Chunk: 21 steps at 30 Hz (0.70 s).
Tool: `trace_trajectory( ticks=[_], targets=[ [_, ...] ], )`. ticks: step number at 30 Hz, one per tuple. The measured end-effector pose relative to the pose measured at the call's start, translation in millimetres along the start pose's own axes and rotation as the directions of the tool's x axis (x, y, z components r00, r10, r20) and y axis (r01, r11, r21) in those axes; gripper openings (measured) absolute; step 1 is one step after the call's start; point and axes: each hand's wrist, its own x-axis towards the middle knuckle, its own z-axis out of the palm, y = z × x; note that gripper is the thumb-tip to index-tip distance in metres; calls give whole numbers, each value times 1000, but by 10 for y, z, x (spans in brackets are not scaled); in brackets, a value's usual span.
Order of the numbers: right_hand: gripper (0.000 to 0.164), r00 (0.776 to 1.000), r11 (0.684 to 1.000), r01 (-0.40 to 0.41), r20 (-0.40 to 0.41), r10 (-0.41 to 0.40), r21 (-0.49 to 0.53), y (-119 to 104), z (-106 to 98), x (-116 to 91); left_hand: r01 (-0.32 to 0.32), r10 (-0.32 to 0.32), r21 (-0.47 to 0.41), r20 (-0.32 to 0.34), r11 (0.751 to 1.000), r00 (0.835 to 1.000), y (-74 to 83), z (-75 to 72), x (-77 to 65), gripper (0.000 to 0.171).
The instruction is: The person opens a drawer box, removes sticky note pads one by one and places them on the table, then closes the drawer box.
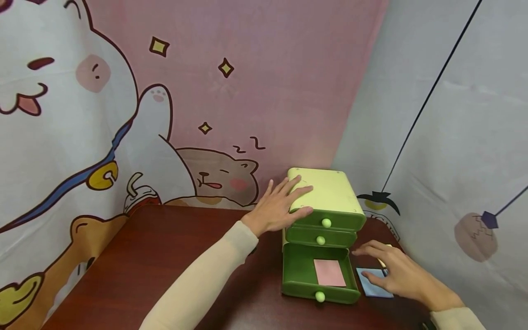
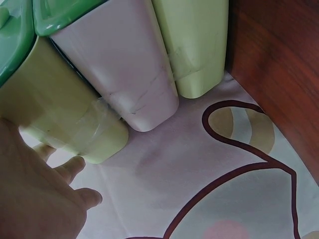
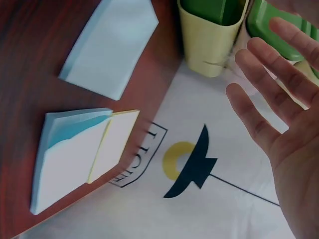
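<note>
A small green drawer unit (image 1: 326,206) stands at the far right of the brown table (image 1: 165,266), close to the corner where the cartoon backdrop (image 1: 123,114) meets the grey one. It has three drawers. The top two are shut. The bottom drawer (image 1: 317,275) is pulled well out, and a pink pad (image 1: 329,272) lies flat on its floor; nothing else shows inside it.

The left hand (image 1: 278,206) rests against the unit's upper left edge, fingers straight and spread, thumb on the front corner. It steadies the unit and grasps nothing.

The right hand (image 1: 396,270) hovers low over the table just right of the open drawer, fingers extended and relaxed. It holds nothing; the right wrist view shows the palm bare. Directly under or beside its fingers lies a blue pad (image 1: 373,283), and whether the fingertips touch it cannot be told. The right wrist view shows two pale blue pads on the wood here: one further off (image 3: 107,47) and one with a yellowish pad tucked against it (image 3: 75,159).

Judgement on progress: one pad is stowed in the open drawer; the blue and yellowish pads lie outside, and the drawer is not yet closed. The work appears partly done.
</note>
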Motion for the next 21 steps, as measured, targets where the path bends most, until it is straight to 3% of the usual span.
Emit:
trace_trajectory(
  ticks=[6, 14, 21],
  targets=[
    [65, 1000, 998, 3, 20, -4, 57, -97, -84, 105, -3, 3, -2, -2, 1000, 1000, 1, -4, -3, 74],
    [59, 998, 998, 31, 63, -27, -58, -219, -166, 246, -7, 7, 0, 2, 1000, 1000, 10, -23, -16, 77],
    [49, 987, 999, 31, 156, -27, -27, -328, -236, 367, -7, 7, -11, 4, 1000, 1000, 23, -36, -24, 77]
  ],
)
